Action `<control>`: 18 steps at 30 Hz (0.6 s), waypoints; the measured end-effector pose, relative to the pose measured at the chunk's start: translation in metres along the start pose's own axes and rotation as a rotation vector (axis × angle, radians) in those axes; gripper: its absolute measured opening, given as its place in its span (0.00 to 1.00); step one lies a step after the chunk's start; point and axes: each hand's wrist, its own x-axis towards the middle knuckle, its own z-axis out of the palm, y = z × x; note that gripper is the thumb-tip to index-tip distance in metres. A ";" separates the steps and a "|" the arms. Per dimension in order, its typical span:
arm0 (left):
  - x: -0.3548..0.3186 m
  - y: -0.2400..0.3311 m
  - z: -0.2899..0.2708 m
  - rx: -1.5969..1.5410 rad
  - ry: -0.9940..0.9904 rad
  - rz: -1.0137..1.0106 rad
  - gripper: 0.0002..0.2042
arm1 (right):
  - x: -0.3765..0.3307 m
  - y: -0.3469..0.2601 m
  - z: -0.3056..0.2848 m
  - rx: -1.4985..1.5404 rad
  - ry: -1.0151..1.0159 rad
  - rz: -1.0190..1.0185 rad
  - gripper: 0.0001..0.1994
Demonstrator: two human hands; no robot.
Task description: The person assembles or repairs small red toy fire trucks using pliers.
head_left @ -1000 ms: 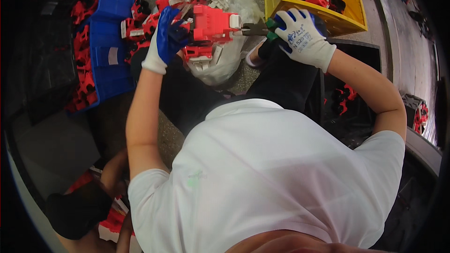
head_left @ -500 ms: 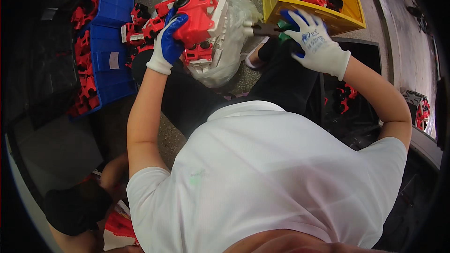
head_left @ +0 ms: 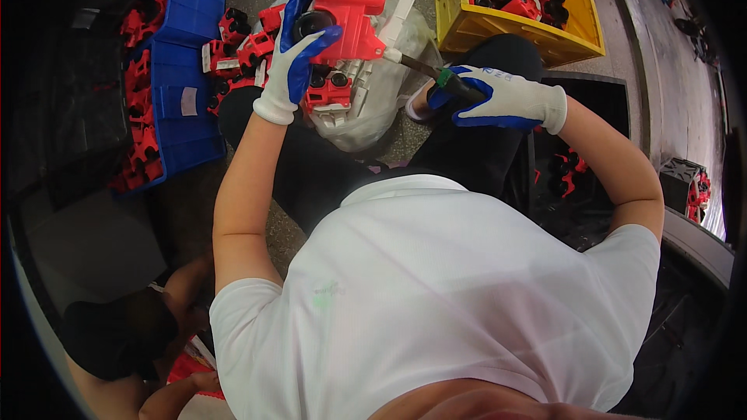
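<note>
My left hand (head_left: 292, 66), in a white glove with blue palm, is closed around a red toy truck (head_left: 354, 12) with black wheels. The truck is tilted on its side, and a white part (head_left: 399, 15) sticks out at its right. In my right hand (head_left: 502, 101), gloved alike, is a hand tool (head_left: 420, 66) with a dark handle, green band, metal shaft and pale end. That pale end is at the truck's lower right corner; I cannot tell whether it touches. Under the truck, a clear plastic bag (head_left: 366, 128) holds white parts and another red truck (head_left: 328, 92).
Blue bins (head_left: 183, 101) of red trucks stand at left, with more trucks (head_left: 249, 50) heaped beside them. A yellow bin (head_left: 521, 31) of trucks is at far right. A black crate (head_left: 576, 202) stands by my right leg. Another person (head_left: 124, 334) works at lower left.
The truck has been raised and turned in my left hand, showing its wheels. My right hand has closed around the tool's handle and brought its pale end to the truck.
</note>
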 end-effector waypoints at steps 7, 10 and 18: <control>0.003 0.000 0.002 -0.075 -0.109 -0.048 0.39 | 0.005 0.015 0.006 -0.023 0.007 -0.032 0.28; 0.003 -0.008 0.006 -0.204 -0.084 -0.063 0.39 | 0.012 0.032 0.011 0.003 -0.004 -0.064 0.30; 0.003 -0.020 0.024 -0.127 -0.020 -0.012 0.38 | 0.017 0.028 0.013 0.027 -0.069 -0.054 0.29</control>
